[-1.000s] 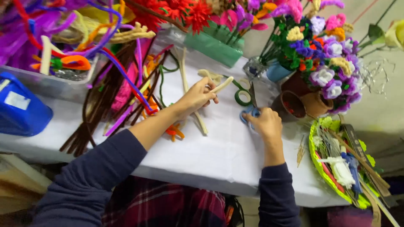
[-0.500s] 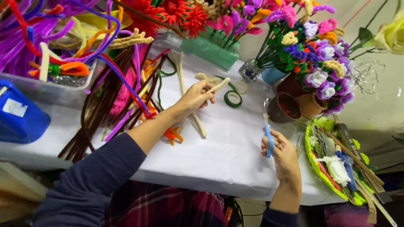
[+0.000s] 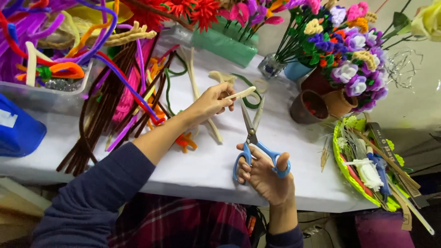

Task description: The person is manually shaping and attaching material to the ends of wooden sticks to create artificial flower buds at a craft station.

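Observation:
My left hand (image 3: 210,102) pinches a cream pipe cleaner (image 3: 242,93) and holds it out over the white table (image 3: 193,165). My right hand (image 3: 266,177) grips blue-handled scissors (image 3: 254,140) with fingers through the loops. The blades are spread apart and point up towards the cream pipe cleaner, just below it. More cream pipe cleaners (image 3: 204,112) lie on the table under my left hand, next to a green wire ring (image 3: 250,98).
A pile of brown, pink and purple pipe cleaners (image 3: 110,105) lies at left. A clear bin (image 3: 41,94) and a blue container (image 3: 18,131) stand at far left. Pipe-cleaner flower pots (image 3: 340,69) stand at back right. A green basket (image 3: 367,165) of tools sits at right.
My right hand picked up the scissors from the table, brought them forward and opened the blades under the cream pipe cleaner. My left hand stayed holding the pipe cleaner.

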